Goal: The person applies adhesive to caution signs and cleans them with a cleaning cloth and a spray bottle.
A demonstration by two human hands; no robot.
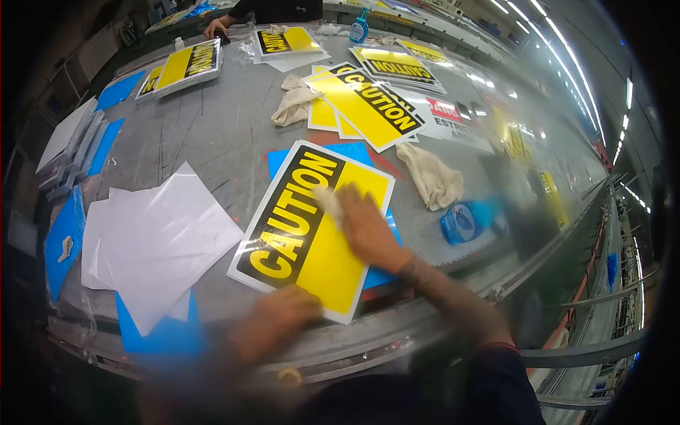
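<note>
A yellow and black CAUTION sign [338,258] lies tilted on the table, on top of a blue sheet [382,278]. My right hand [368,230] presses a small whitish cloth [327,203] against its face, near the middle. At the sign's lower edge is my left hand [287,315], slightly blurred, with its fingers curled against the edge. To the right of the sign lie a crumpled cream rag [430,177] and a bottle of blue liquid [460,223].
White sheets [156,237] lie on the left over blue ones. More CAUTION signs [368,106] overlap farther back, beside another rag [292,103]. Sign stacks [188,69] and a spray bottle [359,28] stand at the far side, where another person's hand [218,27] shows.
</note>
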